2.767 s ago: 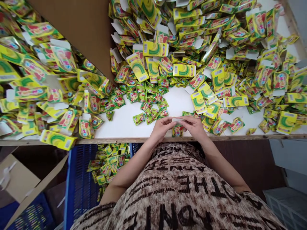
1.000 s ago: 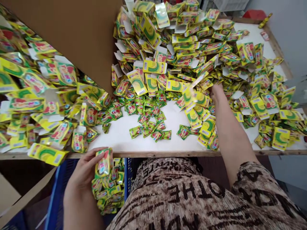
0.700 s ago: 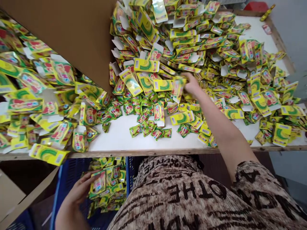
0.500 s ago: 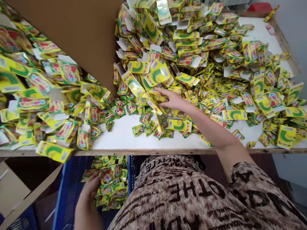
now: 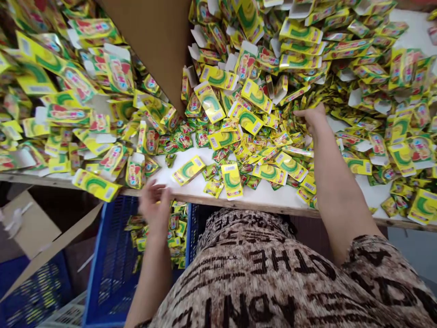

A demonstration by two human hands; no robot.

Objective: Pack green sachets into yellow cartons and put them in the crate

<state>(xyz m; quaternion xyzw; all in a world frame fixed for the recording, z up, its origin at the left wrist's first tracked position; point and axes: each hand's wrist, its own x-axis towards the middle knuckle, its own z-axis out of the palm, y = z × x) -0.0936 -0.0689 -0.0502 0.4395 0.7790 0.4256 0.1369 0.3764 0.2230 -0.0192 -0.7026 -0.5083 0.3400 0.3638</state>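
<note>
My left hand [image 5: 154,200] is at the table's front edge, above a blue crate [image 5: 109,255]. Its fingers are loosely bent and apart, with nothing in them. Over the table, my right hand [image 5: 311,118] reaches into a heap of small yellow candy packets [image 5: 327,102]. Its fingers point left and down, apart, and their tips are partly hidden among the packets; no held thing shows. Nearer to me lie flat yellow-green boxes, among them one box [image 5: 189,170] and another box [image 5: 232,180] by the edge, with small green packets [image 5: 213,187] around them.
A brown cardboard panel [image 5: 153,41] stands between the left pile of boxes [image 5: 68,114] and the large pile of boxes [image 5: 302,45] at the back. Packets lie inside the blue crate. A wooden strip [image 5: 269,207] edges the white table. An opened carton [image 5: 34,223] sits lower left.
My left hand has risen out of the crate to the table edge. My right hand has let go of several boxes, now lying on the table, and moved right and farther back into the packets.
</note>
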